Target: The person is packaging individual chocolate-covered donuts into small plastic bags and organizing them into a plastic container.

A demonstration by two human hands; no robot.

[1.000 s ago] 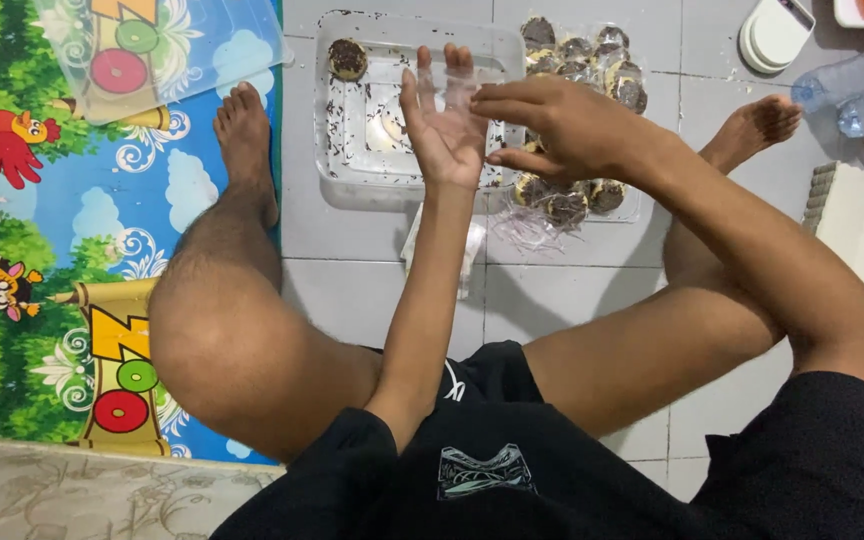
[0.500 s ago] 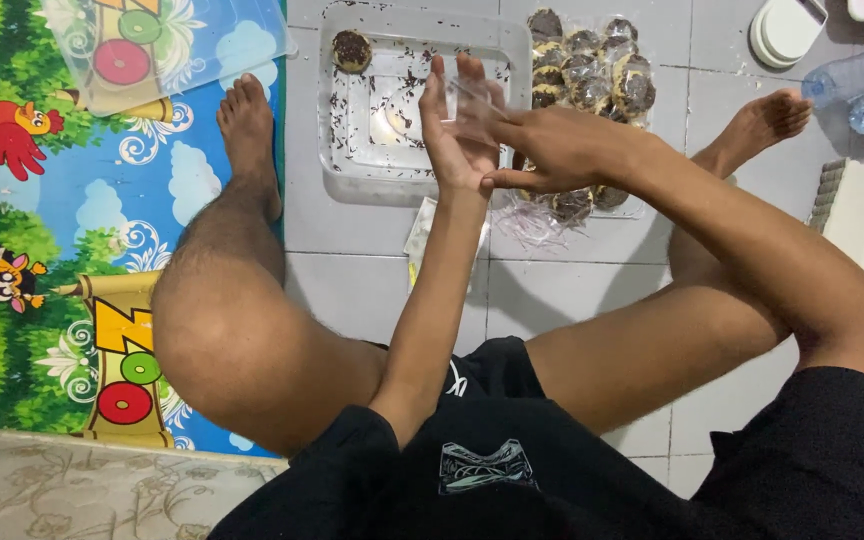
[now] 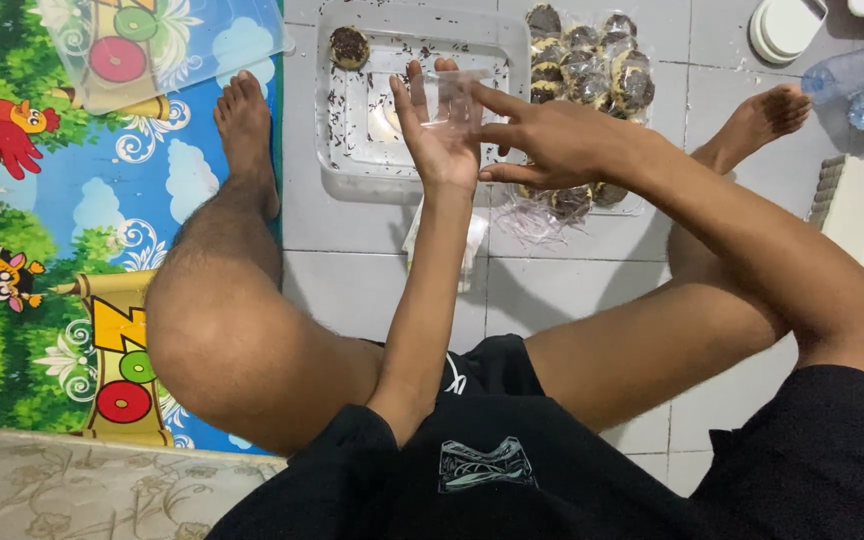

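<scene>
Hands meet over a clear plastic tray (image 3: 352, 160) on the tiled floor (image 3: 372, 280). Left hand (image 3: 439, 130) upright, palm open, fingers spread toward 12 o'clock. Small clear plastic bag (image 3: 449, 98) lies against its fingers, at 12 o'clock from the palm. Right hand (image 3: 542, 140) comes in from 3 o'clock, fingertips pinching the bag's edge, touching the left hand. One chocolate-sprinkled cookie (image 3: 349, 46) sits in the tray's corner at 10 o'clock from the hands. Wrapped cookies (image 3: 592, 70) are heaped at 2 o'clock, just beside the tray. Colourful play mat (image 3: 32, 250) at 9 o'clock.
</scene>
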